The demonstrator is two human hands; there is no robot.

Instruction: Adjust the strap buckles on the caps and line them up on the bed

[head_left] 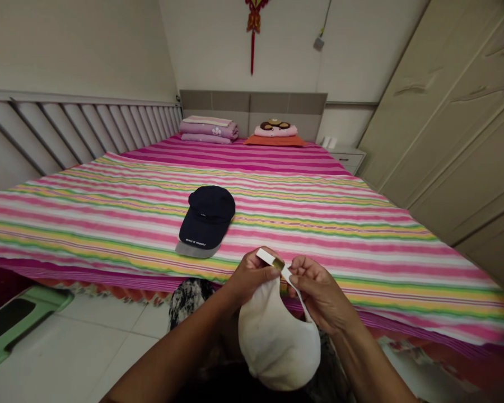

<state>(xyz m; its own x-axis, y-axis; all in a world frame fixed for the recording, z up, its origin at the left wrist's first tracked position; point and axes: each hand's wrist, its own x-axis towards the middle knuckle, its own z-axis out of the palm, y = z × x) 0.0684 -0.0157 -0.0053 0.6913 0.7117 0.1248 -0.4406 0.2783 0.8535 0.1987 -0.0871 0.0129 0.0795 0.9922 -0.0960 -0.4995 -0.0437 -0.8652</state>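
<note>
A white cap [277, 341] hangs below my two hands, its back opening and strap facing up. My left hand [254, 274] pinches the strap [266, 257] near its gold-coloured buckle [278, 263]. On the other side of the buckle, my right hand [319, 291] has its thumb and fingers closed on the strap too. A dark navy cap [210, 215] with small white lettering on its brim lies on the striped bedspread [340, 240], ahead and to the left of my hands. Part of a grey brim shows beneath it.
Folded purple bedding [210, 131] and a pink and orange stack [276, 134] sit by the headboard [285, 106]. A green plastic stool [29, 313] stands on the tiled floor at left. Wardrobe doors [457, 112] line the right, beside a white nightstand [348, 158].
</note>
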